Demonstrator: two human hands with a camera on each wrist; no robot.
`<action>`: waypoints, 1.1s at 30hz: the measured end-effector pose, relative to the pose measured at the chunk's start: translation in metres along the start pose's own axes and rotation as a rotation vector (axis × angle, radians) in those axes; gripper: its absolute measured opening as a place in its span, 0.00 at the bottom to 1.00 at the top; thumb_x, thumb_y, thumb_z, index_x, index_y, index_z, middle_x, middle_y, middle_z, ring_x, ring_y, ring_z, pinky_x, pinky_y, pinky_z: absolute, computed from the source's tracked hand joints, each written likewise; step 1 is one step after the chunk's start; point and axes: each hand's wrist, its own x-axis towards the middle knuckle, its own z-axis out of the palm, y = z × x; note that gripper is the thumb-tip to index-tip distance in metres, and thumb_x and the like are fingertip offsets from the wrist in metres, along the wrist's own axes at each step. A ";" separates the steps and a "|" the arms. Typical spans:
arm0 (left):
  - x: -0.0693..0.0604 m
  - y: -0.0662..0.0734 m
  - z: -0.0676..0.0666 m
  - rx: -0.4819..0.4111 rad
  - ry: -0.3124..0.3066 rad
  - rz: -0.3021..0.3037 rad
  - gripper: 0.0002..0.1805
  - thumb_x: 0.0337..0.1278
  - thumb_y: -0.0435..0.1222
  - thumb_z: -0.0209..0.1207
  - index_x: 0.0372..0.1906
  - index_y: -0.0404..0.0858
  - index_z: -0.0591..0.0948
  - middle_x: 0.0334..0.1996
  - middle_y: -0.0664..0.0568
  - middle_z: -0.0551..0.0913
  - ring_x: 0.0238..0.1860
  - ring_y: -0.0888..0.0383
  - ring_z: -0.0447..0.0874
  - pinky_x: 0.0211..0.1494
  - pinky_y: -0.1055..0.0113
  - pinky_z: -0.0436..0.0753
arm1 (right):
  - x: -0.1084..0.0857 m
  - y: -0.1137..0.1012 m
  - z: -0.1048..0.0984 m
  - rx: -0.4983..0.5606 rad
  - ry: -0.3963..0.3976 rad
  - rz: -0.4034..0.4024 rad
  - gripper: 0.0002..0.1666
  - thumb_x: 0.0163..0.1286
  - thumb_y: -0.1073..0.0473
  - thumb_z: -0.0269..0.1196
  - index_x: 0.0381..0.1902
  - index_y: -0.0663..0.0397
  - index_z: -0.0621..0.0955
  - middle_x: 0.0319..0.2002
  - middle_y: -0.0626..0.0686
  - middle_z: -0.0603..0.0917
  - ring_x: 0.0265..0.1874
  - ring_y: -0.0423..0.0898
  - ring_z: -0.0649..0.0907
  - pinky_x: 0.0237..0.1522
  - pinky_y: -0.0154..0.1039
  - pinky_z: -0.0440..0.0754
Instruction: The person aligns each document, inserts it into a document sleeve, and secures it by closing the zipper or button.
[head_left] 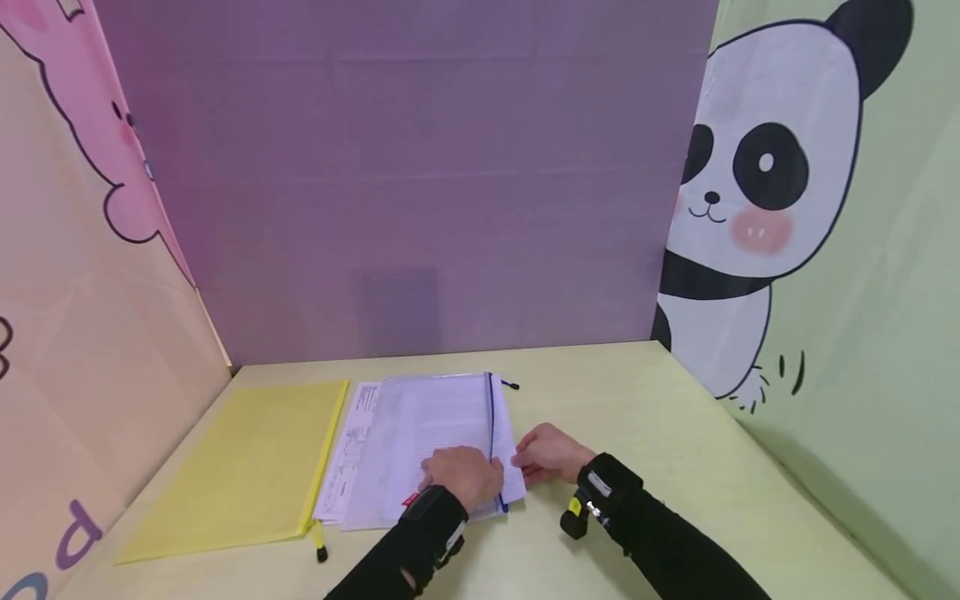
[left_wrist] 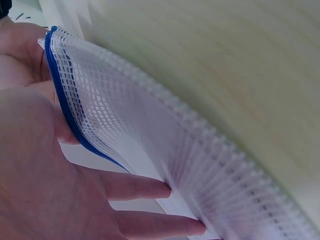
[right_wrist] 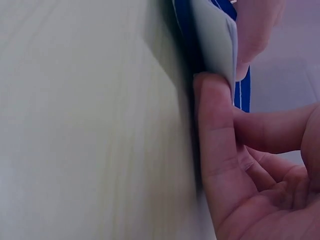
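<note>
Table: R hand pinched papers at edge of clear pouch; L hand, straight-fingered, touched it. Prob. inserting; next push needed pouch wide.

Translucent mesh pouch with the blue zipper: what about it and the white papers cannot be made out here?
Head view: part of the blue zipper, hidden by the left hand.
Head view: print on the white papers, too small to read.
Left wrist view: rest of the translucent mesh pouch, cut off by the bottom and right edges.
</note>
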 end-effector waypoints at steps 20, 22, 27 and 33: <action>0.000 -0.004 0.000 0.047 -0.024 0.028 0.32 0.68 0.58 0.52 0.45 0.31 0.85 0.43 0.36 0.83 0.47 0.39 0.78 0.53 0.41 0.74 | -0.003 0.003 -0.003 0.070 -0.060 0.007 0.07 0.64 0.72 0.64 0.40 0.73 0.81 0.27 0.57 0.86 0.23 0.43 0.84 0.30 0.36 0.86; 0.000 -0.004 -0.001 0.045 -0.016 0.035 0.32 0.69 0.58 0.52 0.43 0.31 0.85 0.42 0.36 0.84 0.45 0.40 0.79 0.52 0.42 0.74 | -0.002 0.002 -0.002 0.067 -0.055 0.005 0.08 0.65 0.73 0.64 0.41 0.72 0.81 0.28 0.57 0.86 0.23 0.44 0.84 0.29 0.35 0.86; -0.001 -0.005 -0.003 0.021 -0.010 0.034 0.32 0.69 0.58 0.53 0.43 0.30 0.85 0.41 0.35 0.84 0.45 0.39 0.79 0.51 0.43 0.74 | 0.000 0.001 0.003 0.060 -0.059 -0.004 0.08 0.66 0.72 0.63 0.42 0.72 0.81 0.28 0.57 0.86 0.23 0.44 0.84 0.29 0.35 0.86; -0.004 -0.005 -0.005 0.009 0.016 0.056 0.31 0.69 0.56 0.52 0.42 0.30 0.86 0.40 0.36 0.85 0.43 0.39 0.80 0.50 0.43 0.74 | 0.000 -0.004 0.010 0.054 -0.054 -0.015 0.09 0.67 0.71 0.63 0.43 0.72 0.82 0.29 0.58 0.86 0.23 0.44 0.83 0.28 0.35 0.85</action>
